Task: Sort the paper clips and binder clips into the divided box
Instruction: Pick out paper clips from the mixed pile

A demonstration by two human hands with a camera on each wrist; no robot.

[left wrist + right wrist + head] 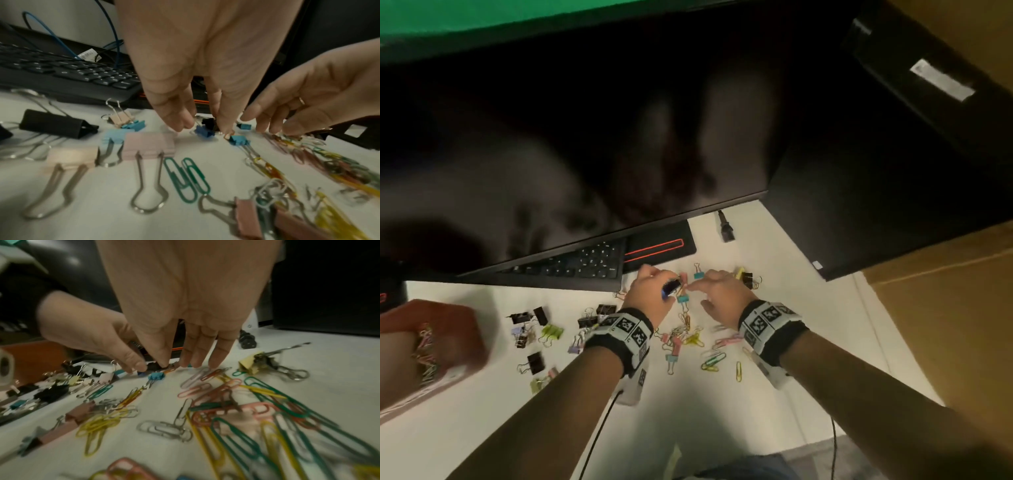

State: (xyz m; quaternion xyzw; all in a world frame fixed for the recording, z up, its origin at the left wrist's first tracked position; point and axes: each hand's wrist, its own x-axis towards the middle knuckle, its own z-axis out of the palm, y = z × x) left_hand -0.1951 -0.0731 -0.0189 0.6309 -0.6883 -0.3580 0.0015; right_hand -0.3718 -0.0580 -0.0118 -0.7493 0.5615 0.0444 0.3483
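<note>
Rust-red divided box (453,329) sits far left of the keyboard (571,265), some paper clips already inside. Just right of the keyboard, over the white table (808,308), the left hand (650,291) pinches a dark blue binder clip (203,131). The right hand (722,294) hovers slack-fingered beside it, holding nothing I can see. Paper clips (236,402) tangled with binder clips could drag along and land in the wrong compartment.
</note>
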